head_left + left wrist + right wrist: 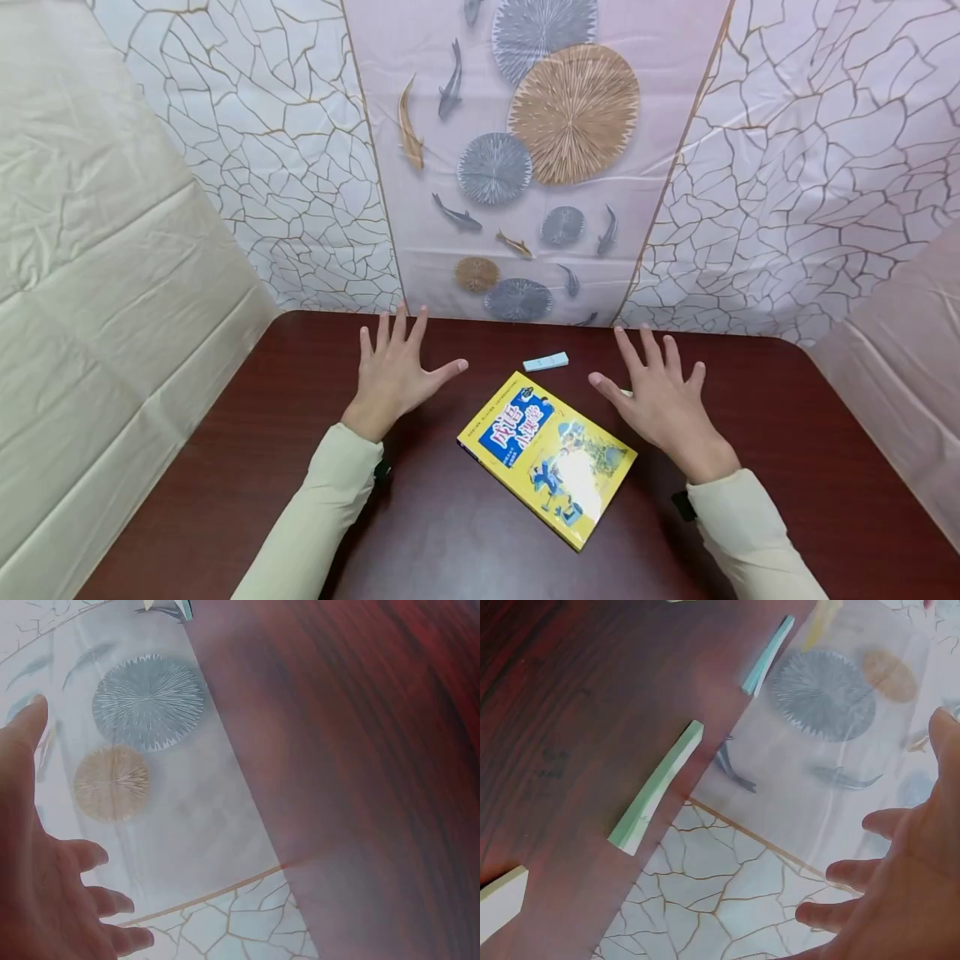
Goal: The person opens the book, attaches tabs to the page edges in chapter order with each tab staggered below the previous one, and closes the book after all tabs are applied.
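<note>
Both hands hover over the dark table with fingers spread and nothing in them. My left hand [392,375] is to the left of a yellow book [546,467], its thumb pointing toward it. The book lies flat and askew, with a blue title panel and cartoon figures on its glossy cover. My right hand [663,408] is at the book's right, its thumb near a light-blue strip [546,362] beyond the book. In the right wrist view, a pale green strip [656,791] and a cream piece [502,904] lie on the table; the right hand mostly hides these in the head view.
The reddish-brown table [247,433] ends at a patterned cloth [480,250] hanging along its back edge, printed with fish and round leaves. Plain cream cloth [112,250] hangs at the left, and another pale cloth [900,383] at the right.
</note>
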### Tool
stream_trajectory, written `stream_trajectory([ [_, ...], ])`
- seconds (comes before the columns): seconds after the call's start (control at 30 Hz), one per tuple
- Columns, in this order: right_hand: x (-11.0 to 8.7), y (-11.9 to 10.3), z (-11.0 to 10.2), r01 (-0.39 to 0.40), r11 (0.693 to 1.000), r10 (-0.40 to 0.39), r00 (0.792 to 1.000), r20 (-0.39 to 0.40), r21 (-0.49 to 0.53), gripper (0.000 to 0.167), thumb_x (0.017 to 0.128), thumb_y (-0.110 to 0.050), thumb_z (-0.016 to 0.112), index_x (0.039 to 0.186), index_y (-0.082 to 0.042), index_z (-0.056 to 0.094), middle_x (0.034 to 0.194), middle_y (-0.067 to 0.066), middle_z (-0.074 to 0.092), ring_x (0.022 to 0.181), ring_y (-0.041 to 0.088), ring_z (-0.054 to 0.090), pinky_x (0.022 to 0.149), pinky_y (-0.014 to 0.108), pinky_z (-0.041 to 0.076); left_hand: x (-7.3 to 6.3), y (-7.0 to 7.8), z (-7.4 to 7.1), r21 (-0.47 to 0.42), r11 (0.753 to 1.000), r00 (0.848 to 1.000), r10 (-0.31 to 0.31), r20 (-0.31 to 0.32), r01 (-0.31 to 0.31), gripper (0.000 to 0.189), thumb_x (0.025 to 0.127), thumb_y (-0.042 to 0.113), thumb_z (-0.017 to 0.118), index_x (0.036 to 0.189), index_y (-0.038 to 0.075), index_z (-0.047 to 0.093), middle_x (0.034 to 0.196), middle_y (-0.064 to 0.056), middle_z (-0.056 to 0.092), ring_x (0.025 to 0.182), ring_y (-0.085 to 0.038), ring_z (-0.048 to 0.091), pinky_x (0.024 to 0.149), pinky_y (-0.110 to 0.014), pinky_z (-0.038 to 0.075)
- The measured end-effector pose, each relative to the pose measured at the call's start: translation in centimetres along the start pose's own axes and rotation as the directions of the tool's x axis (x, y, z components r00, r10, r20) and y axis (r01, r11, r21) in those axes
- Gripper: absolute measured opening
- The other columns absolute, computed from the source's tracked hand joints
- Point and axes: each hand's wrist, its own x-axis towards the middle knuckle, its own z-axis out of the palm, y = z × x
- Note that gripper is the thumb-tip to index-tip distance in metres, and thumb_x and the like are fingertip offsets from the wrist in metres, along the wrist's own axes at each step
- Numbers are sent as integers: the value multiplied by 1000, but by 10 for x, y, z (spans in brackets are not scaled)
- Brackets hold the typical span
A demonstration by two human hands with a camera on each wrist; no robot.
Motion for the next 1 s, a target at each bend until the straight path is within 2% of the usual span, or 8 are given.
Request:
stream_trajectory([
  [0.17,-7,-8,0,12,999,-14,999,39,47,98,100,-77,42,171,-16,13,175,24,-1,156,58,-6,111,86,-4,-8,2,-6,-26,999,1000,21,13,-21,114,86,92,45,171,22,15,177,-15,7,163,-41,6,126,-67,3],
  [0.3,-16,-14,0,48,995,-51,998,41,83,96,102,-73,45,171,-13,15,174,27,9,155,59,8,115,83,9,-16,4,-11,-68,997,999,40,11,-39,113,87,87,53,170,19,21,175,-17,19,160,-42,19,127,-65,9],
  [0.47,-30,-20,4,62,991,-72,994,86,115,88,104,-60,57,167,-6,27,161,33,35,144,59,36,110,76,36,-27,10,-16,-116,991,997,67,24,-64,100,89,71,70,162,9,42,159,-21,48,143,-42,50,116,-62,40],
  [0.6,-42,-22,7,58,994,-73,984,162,97,77,101,-43,71,159,-2,43,151,36,47,137,55,48,101,70,47,-37,23,-13,-202,978,989,82,124,-56,83,89,55,81,153,9,55,138,-17,67,119,-33,68,91,-55,59],
  [0.73,-52,-20,12,63,996,-76,974,211,65,70,98,-37,77,153,-2,52,147,37,51,132,53,54,92,68,53,-47,37,-2,-264,964,961,96,258,-25,72,87,46,86,143,6,63,113,-12,75,84,-20,71,74,-41,60],
  [0.8,-54,-19,15,68,996,-80,971,223,62,69,97,-40,77,150,-2,54,140,34,57,121,48,63,86,65,55,-50,42,5,-271,963,944,83,319,7,65,86,45,88,133,3,69,97,-9,73,70,-17,66,65,-34,57],
  [0.93,-55,-21,21,69,996,-83,964,251,65,66,96,-44,77,143,0,59,116,17,66,95,27,66,75,52,57,-56,47,12,-288,954,920,39,391,82,50,83,38,90,109,-1,72,72,-5,63,54,-16,59,51,-28,48],
  [1.0,-53,-24,24,62,996,-77,962,263,64,65,95,-43,79,139,1,62,110,12,65,89,22,62,72,47,56,-58,48,15,-306,946,915,29,403,105,42,84,33,91,99,1,69,69,-5,62,51,-15,58,48,-27,46],
])
